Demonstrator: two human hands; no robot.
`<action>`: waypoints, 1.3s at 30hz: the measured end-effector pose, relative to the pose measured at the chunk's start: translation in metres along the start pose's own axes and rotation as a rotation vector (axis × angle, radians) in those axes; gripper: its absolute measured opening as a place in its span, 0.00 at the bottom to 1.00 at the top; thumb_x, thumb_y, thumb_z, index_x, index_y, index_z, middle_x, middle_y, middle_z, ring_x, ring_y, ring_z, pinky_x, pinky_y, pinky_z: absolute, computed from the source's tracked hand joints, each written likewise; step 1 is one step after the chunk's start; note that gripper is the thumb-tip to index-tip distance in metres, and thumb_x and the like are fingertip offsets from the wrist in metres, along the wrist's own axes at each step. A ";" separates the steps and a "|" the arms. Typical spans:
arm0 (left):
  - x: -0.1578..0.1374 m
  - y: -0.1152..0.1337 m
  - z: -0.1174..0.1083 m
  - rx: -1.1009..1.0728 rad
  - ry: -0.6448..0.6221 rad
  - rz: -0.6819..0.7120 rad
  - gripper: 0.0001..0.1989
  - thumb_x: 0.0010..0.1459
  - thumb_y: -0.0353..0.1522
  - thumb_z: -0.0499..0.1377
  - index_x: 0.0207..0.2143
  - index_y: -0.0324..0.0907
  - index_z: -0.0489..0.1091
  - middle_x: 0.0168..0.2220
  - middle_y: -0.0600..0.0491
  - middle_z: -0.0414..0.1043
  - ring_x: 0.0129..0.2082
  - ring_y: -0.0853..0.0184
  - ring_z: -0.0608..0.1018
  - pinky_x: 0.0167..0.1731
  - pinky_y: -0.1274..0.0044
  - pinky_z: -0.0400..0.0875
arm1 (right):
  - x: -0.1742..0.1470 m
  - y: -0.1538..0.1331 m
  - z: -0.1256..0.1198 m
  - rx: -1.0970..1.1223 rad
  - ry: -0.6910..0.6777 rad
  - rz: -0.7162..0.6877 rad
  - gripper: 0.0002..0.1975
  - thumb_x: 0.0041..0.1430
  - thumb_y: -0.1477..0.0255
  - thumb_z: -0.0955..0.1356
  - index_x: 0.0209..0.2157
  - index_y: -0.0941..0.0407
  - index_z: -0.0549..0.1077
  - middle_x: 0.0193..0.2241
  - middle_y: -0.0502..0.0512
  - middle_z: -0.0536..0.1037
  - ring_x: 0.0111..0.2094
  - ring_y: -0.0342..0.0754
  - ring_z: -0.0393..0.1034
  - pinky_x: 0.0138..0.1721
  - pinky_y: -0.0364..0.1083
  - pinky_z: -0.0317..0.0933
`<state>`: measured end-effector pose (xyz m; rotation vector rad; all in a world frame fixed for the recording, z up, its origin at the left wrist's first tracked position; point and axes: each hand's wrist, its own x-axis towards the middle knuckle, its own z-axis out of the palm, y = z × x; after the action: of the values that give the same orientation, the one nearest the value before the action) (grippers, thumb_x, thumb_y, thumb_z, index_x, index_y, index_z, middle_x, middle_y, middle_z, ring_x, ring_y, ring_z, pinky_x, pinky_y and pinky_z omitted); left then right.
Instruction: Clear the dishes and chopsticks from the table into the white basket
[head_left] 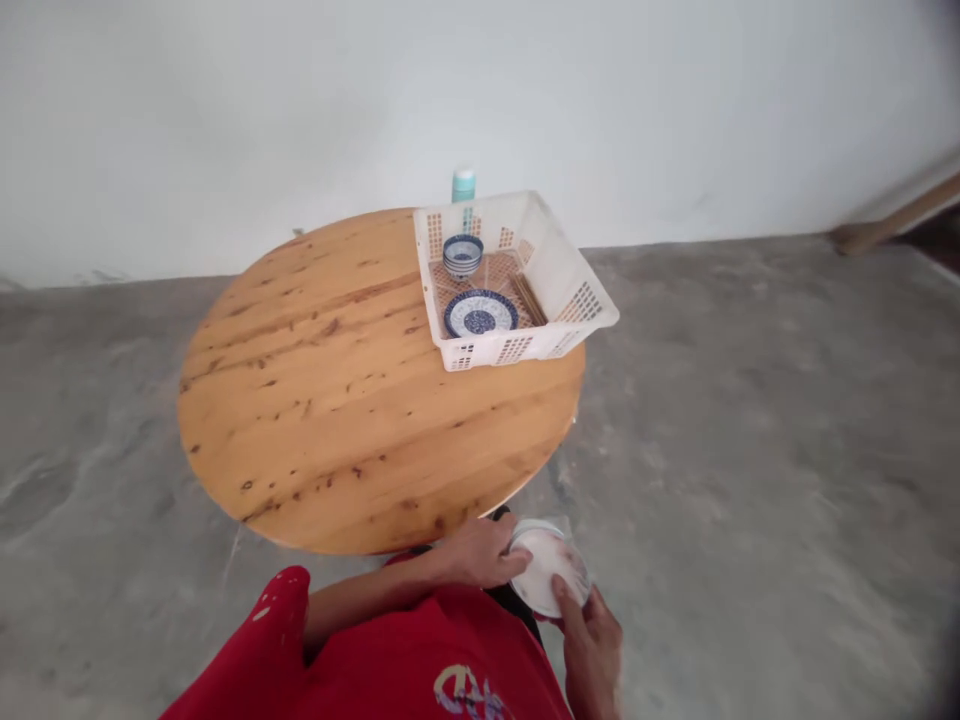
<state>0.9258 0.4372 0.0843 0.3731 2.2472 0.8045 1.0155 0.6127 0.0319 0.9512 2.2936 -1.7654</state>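
Note:
A round, white, disc-like thing (541,578) with a pale rim is held low in front of my body, to the right of the table's near edge. Its exact kind is not clear, and a see-through bit shows at its upper edge. My left hand (480,553) grips its left side, with the thumb over the rim. From the lower right, my right hand (592,640) holds the other side. Its thumb lies on the white face and its fingers curl behind, partly hidden.
A round wooden table (322,400) stands ahead. At its back right, a white plastic basket (574,275) holds stacked blue-and-white bowls (463,258), patterned plates (480,314) and brown chopsticks (529,300). Behind it is a teal bottle (463,186) with a white top, near the wall.

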 end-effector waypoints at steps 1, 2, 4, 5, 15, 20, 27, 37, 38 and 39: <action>0.007 0.008 -0.001 -0.030 0.054 -0.032 0.20 0.65 0.42 0.52 0.51 0.39 0.69 0.45 0.41 0.79 0.45 0.52 0.80 0.43 0.69 0.71 | 0.017 -0.011 -0.007 0.007 -0.058 -0.017 0.36 0.51 0.44 0.70 0.44 0.63 0.79 0.32 0.61 0.82 0.33 0.57 0.76 0.30 0.48 0.71; 0.013 0.017 -0.002 -0.059 0.108 -0.061 0.19 0.65 0.42 0.52 0.51 0.40 0.69 0.45 0.42 0.79 0.45 0.53 0.80 0.44 0.69 0.71 | 0.033 -0.024 -0.015 0.017 -0.121 -0.032 0.35 0.50 0.44 0.70 0.43 0.62 0.79 0.31 0.61 0.82 0.33 0.56 0.76 0.30 0.48 0.71; 0.024 0.035 -0.004 -0.118 0.220 -0.104 0.17 0.64 0.41 0.52 0.49 0.41 0.70 0.45 0.45 0.79 0.44 0.55 0.80 0.44 0.70 0.70 | 0.062 -0.048 -0.029 0.027 -0.229 -0.071 0.33 0.48 0.45 0.71 0.41 0.62 0.79 0.31 0.60 0.81 0.32 0.56 0.76 0.29 0.49 0.71; 0.029 0.044 -0.005 -0.147 0.269 -0.120 0.17 0.64 0.40 0.52 0.49 0.41 0.70 0.44 0.46 0.79 0.44 0.57 0.79 0.43 0.71 0.70 | 0.075 -0.060 -0.036 0.027 -0.280 -0.091 0.33 0.47 0.45 0.71 0.40 0.61 0.79 0.31 0.60 0.81 0.31 0.56 0.76 0.29 0.49 0.71; 0.063 0.099 -0.040 -0.324 0.493 -0.166 0.19 0.63 0.46 0.56 0.47 0.42 0.72 0.43 0.48 0.78 0.42 0.60 0.77 0.42 0.73 0.69 | 0.153 -0.159 -0.066 -0.062 -0.587 -0.161 0.29 0.44 0.47 0.71 0.32 0.59 0.79 0.24 0.57 0.78 0.24 0.52 0.69 0.24 0.48 0.68; 0.066 0.103 -0.090 -0.321 0.501 -0.114 0.19 0.65 0.47 0.54 0.44 0.42 0.72 0.39 0.49 0.79 0.38 0.61 0.78 0.38 0.74 0.67 | 0.177 -0.205 -0.050 -0.059 -0.635 -0.163 0.25 0.40 0.49 0.74 0.29 0.58 0.78 0.26 0.59 0.79 0.27 0.52 0.71 0.25 0.47 0.68; 0.085 0.090 -0.168 -0.595 0.331 0.147 0.19 0.67 0.47 0.51 0.43 0.40 0.68 0.32 0.50 0.77 0.31 0.66 0.78 0.33 0.76 0.71 | 0.208 -0.277 -0.028 -0.045 -0.685 -0.154 0.26 0.36 0.55 0.78 0.32 0.60 0.79 0.31 0.61 0.81 0.27 0.49 0.72 0.22 0.44 0.67; 0.183 0.072 -0.270 -0.886 0.451 0.071 0.17 0.63 0.44 0.61 0.32 0.38 0.70 0.26 0.51 0.76 0.28 0.69 0.79 0.30 0.80 0.73 | 0.317 -0.382 0.043 -0.149 -0.742 -0.088 0.07 0.50 0.73 0.74 0.33 0.56 0.76 0.34 0.62 0.82 0.31 0.52 0.77 0.30 0.46 0.74; 0.198 0.068 -0.279 -0.918 0.489 0.048 0.15 0.63 0.42 0.61 0.32 0.38 0.70 0.26 0.51 0.76 0.28 0.69 0.79 0.30 0.80 0.73 | 0.333 -0.393 0.056 -0.171 -0.739 -0.089 0.06 0.51 0.75 0.73 0.33 0.56 0.75 0.35 0.62 0.82 0.33 0.52 0.78 0.32 0.47 0.75; 0.214 0.064 -0.288 -0.954 0.523 0.026 0.14 0.64 0.40 0.60 0.32 0.38 0.71 0.26 0.51 0.76 0.28 0.69 0.79 0.30 0.80 0.73 | 0.350 -0.403 0.069 -0.196 -0.741 -0.098 0.05 0.52 0.76 0.72 0.32 0.56 0.74 0.35 0.62 0.82 0.34 0.52 0.78 0.33 0.47 0.75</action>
<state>0.5730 0.4610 0.1717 -0.2999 1.9810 2.0164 0.5042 0.6413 0.1968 0.1041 1.9723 -1.5243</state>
